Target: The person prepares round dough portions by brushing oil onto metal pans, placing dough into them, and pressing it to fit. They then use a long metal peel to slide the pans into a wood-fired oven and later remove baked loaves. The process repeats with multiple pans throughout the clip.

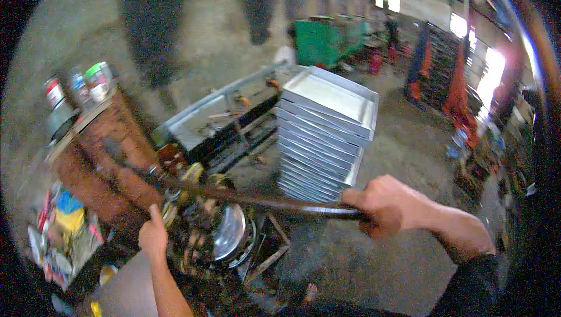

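My right hand (385, 207) is closed around the end of a long metal lever (267, 202), its grip end worn shiny. The lever runs left to a rusty, heavy metal machine (118, 154). My left hand (154, 234) is at the machine's lower edge, thumb or finger pointing up. A flat grey sheet (127, 286) lies right beside the left wrist; blur hides whether the fingers hold anything. Beyond the lever rises a tall stack of shallow rectangular metal trays (322, 141).
Below the lever are a round shiny metal lid or pan (230, 233) and a wooden frame (274, 260). Bottles (81, 86) stand on the machine's top. A metal-framed bench (210, 128) is behind. A littered box (65, 233) lies left; green bins (317, 43) and a distant person (391, 32) are farther off.
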`<action>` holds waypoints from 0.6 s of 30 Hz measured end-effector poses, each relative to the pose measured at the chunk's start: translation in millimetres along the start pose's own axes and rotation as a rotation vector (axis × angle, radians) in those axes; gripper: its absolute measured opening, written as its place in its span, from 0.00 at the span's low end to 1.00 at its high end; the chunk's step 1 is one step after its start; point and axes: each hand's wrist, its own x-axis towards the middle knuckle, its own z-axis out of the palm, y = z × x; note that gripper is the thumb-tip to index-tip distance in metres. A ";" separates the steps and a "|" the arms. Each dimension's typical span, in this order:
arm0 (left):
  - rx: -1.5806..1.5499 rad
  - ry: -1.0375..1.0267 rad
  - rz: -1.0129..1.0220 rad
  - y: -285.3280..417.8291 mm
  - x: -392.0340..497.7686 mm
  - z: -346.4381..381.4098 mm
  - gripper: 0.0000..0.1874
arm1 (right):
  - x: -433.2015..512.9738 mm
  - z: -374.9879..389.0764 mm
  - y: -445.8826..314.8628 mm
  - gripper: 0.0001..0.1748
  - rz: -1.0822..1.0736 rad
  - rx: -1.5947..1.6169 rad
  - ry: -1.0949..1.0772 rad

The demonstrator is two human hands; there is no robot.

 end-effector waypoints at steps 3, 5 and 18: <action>0.611 0.026 0.194 -31.9 27.7 30.0 0.31 | -7.5 17.1 8.8 0.19 0.026 0.037 0.005; 0.700 0.238 0.441 -65.9 68.9 44.7 0.33 | -9.3 30.6 19.8 0.20 0.047 0.054 0.051; 0.609 0.131 0.303 -104.6 98.4 63.3 0.23 | -1.3 377.0 84.9 0.24 0.043 0.382 0.148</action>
